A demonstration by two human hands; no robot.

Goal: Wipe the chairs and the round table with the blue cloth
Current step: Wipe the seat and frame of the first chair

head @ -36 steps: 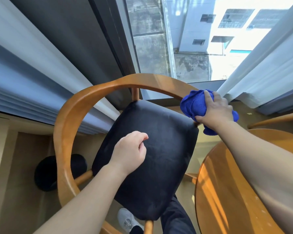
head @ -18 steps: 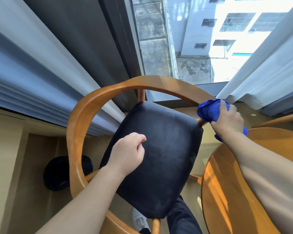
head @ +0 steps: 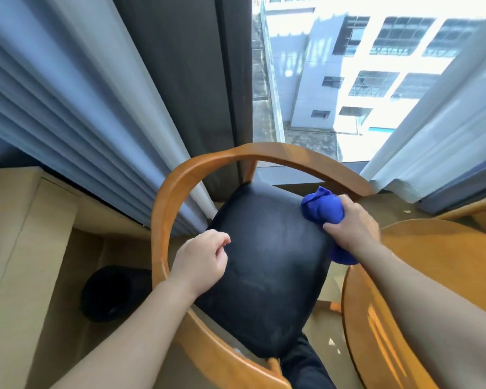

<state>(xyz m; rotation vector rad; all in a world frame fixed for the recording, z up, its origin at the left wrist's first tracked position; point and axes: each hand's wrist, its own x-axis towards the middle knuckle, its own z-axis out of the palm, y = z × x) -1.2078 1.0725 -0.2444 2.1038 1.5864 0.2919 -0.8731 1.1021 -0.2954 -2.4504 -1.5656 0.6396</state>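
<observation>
Over at nine o'clock from the chair, past the pleated grey-blue curtain (head: 68,108), a black round object (head: 110,293) sits on the floor; I cannot tell what it is. Next comes the chair's bent orange-brown wooden rail (head: 169,209), looping round the back. My left hand (head: 201,258) is at the nine o'clock edge of the black padded seat (head: 264,276), fingers loosely curled and holding nothing; whether it touches the seat I cannot tell. At two o'clock on the seat is the bunched blue cloth (head: 321,207), gripped by my right hand (head: 351,226), whose fingers wrap round it and press it onto the far right corner, just below the rail's end. A second ago that cloth was up on the end of the rail; it has since come down onto the upholstery. I take that to mean the rail is done and the seat is only beginning. At three to four o'clock the round glossy wooden tabletop (head: 432,248) waits its turn.
</observation>
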